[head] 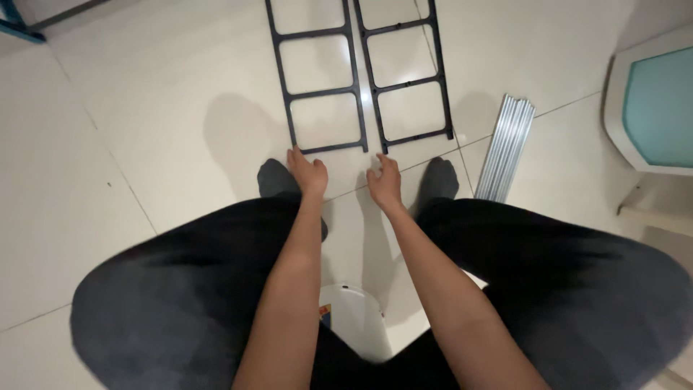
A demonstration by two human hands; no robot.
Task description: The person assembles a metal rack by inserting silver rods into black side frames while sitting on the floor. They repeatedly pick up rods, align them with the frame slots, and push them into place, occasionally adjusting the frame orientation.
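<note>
Two black plastic ladder-shaped frames lie side by side on the white tiled floor, the left frame [317, 79] and the right frame [406, 72]. My left hand [308, 172] reaches down just below the near end of the left frame, fingers slightly apart, holding nothing. My right hand [385, 182] hovers close to the near corner of the right frame, fingers loosely curled and empty. Both arms stretch out between my knees, which are in dark trousers, with dark socks showing by the hands.
A bundle of silvery metal rods [505, 148] lies on the floor to the right. A white piece of furniture with a pale teal panel [653, 105] stands at the far right. A white round stool edge [354, 318] shows under me.
</note>
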